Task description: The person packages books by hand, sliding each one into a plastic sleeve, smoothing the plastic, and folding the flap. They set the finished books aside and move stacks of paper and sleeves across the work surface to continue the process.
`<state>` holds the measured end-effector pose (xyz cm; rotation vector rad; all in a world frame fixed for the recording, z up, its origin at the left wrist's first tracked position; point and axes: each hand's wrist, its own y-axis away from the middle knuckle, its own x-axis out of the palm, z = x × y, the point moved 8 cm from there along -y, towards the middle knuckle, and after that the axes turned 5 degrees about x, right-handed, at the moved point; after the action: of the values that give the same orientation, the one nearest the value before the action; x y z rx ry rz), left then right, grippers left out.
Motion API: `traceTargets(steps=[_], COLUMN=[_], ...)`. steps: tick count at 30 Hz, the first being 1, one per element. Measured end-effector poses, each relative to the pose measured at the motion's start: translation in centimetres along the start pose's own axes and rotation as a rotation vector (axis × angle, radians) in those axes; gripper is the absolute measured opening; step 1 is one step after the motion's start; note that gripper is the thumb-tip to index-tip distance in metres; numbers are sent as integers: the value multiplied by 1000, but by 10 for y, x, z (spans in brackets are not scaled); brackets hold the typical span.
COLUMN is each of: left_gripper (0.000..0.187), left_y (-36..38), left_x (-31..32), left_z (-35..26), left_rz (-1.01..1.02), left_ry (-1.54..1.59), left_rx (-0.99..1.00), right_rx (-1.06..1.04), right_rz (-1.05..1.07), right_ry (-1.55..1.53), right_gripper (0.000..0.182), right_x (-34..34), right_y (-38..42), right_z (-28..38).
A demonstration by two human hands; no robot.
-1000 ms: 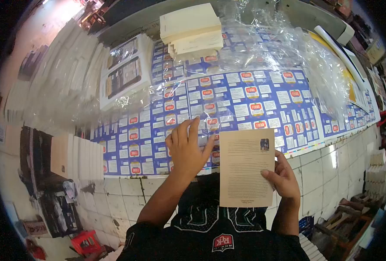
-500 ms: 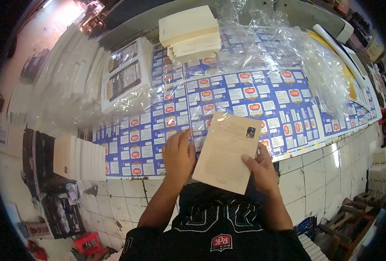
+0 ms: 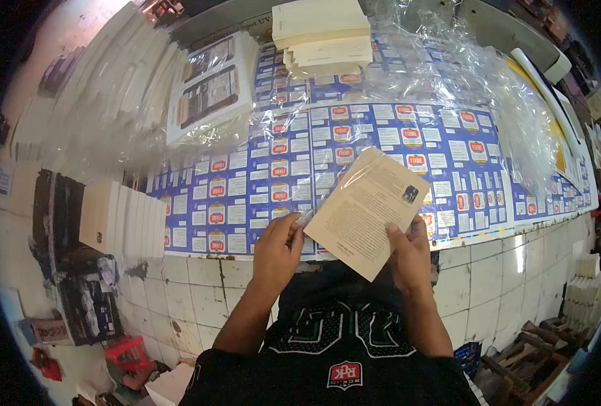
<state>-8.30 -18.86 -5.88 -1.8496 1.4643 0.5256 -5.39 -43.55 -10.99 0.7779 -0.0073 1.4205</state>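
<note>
A tan book, its cover printed with text and a small dark photo, is tilted over the table in front of me. Glossy clear plastic film shows along its upper left edge. My right hand grips the book's lower right side, thumb on top of the cover. To the left, my left hand has its fingers pinched together on a bit of clear plastic at the book's left corner.
Blue printed label sheets cover the table. Stacked books stand at the back, plastic-wrapped stacks at the left, and a pale book stack at the left front edge. Crumpled clear plastic lies at the right.
The book has turned clockwise and shifted slightly right. My left hand has gone from fingers extended on the table to pinching plastic by the book's corner. The camera view has shifted.
</note>
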Motion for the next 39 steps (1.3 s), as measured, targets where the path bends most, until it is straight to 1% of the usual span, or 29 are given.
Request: traceTargets(steps=[2, 3, 5, 6, 8, 9, 11, 12, 14, 15, 17, 18, 20, 21, 23, 24, 25, 27, 28, 29, 30, 31, 32, 33, 34, 35, 37, 38, 39], left_gripper=[34, 34, 38, 38, 45, 45, 45, 45, 47, 47, 49, 49, 47, 47, 46, 43, 43, 40, 38, 38, 39, 39, 39, 40, 41, 41, 42, 44, 44], left_y=[3, 4, 8, 9, 13, 13, 13, 15, 19, 20, 20, 25, 29, 25, 21, 16, 17, 11, 13, 19, 32, 50, 64, 77, 89, 100, 115, 122, 126], left_x=[0, 1, 4, 5, 7, 8, 9, 9, 14, 12, 3, 9, 12, 12, 47, 40, 39, 24, 12, 4, 1, 2, 4, 10, 15, 18, 20, 19, 17], left_z=[0, -1, 8, 11, 22, 22, 16, 14, 0, -5, -36, -33, -3, 4, 15, 9, 9, 16, 12, 14, 22, 27, 28, 28, 28, 30, 32, 28, 26], left_rz=[41, 42, 27, 26, -72, -72, -115, -119, 62, 62, 72, 75, -217, -223, -39, -75, -73, -55, 24, 38, 86, 137, 153, 237, 317, 323, 328, 387, 381], left_ry=[118, 119, 302, 303, 582, 585, 733, 735, 459, 458, 279, 277, 806, 804, 1620, 1461, 1460, 1233, 1225, 1225, 1156, 1081, 1081, 1046, 1012, 1017, 1067, 1079, 1081], left_rx=[-96, -97, -209, -209, -275, -275, -259, -260, -195, -195, 98, 101, -168, -161, -794, -761, -763, -692, -636, -641, -742, -850, -865, -845, -823, -832, -847, -871, -887], right_rx=[-10, -19, -30, -42, -45, -47, -54, -61, -48, -36, -48, -61, -45, -25, -46, -8, 26, -4, -23, -36, -68, -21, 66, 155, 157, 165, 274, 314, 329], right_rz=[6, 13, 14, 16, 6, -4, -15, -20, -8, 2, -3, -9, -14, -16, 10, 92, 173, 125, 76, 27, 77, 246, 262, 278, 265, 256, 145, 102, 105], right_ry=[-28, -58, -48, -38, -23, -8, -18, -28, -52, -79, -114, -150, -144, -135, -66, 3, 73, 7, -58, -119, -11, -29, 254, 536, 353, 357, 511, 537, 543], right_gripper=[57, 57, 56, 56, 54, 53, 49, 45, 45, 46, 51, 56, 57, 57, 57, 60, 64, 61, 62, 65, 72, 59, 55, 51, 41, 41, 37, 31, 31], right_x=[0, 1, 2, 3, 3, 3, 6, 7, 10, 12, 18, 21, 29, 32, 31, 37, 43, 19, -2, -18, -26, -33, -26, -18, -13, -20, -41, -48, -51], right_y=[-3, -3, -4, -4, -4, -3, -1, -1, 0, -1, -2, -1, 8, 13, 25, 36, 42, 33, 28, 26, 31, 29, 34, 40, 43, 46, 54, 61, 69], right_z=[-2, -2, -4, -3, -4, -3, -3, -2, -1, -2, -3, -4, -6, -9, -26, -37, -43, -28, -19, -8, 11, 10, 9, 5, -4, -8, -22, -24, -25])
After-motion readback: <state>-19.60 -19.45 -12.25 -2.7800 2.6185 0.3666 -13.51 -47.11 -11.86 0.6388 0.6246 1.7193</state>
